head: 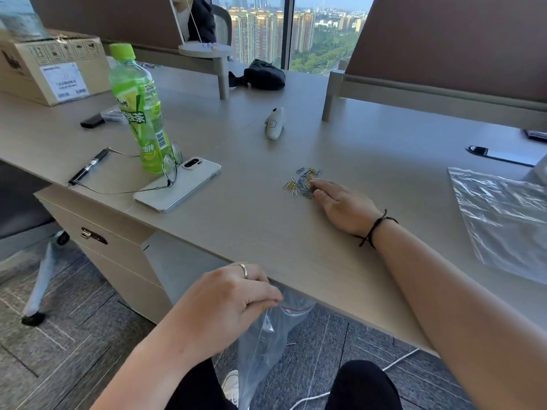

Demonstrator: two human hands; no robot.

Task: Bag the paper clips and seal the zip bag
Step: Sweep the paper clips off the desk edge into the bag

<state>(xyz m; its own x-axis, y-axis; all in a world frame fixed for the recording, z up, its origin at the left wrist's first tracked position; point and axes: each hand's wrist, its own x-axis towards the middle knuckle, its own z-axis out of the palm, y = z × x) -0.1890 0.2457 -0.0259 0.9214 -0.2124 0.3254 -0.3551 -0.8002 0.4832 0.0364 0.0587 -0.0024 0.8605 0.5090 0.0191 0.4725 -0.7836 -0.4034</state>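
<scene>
Only one view is given, taken from a camera worn on the person's head. The scene is seen from above, looking forward and down across the desk (pixel 266 220), with the window (pixel 257 28) seen far off at the top. The desk edge, the knees and the floor (pixel 59 335) are seen close by at the bottom of the view.

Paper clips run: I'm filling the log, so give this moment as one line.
left hand holds zip bag at desk edge | right hand flat beside paper clips | clips unbagged | bag unsealed
</scene>
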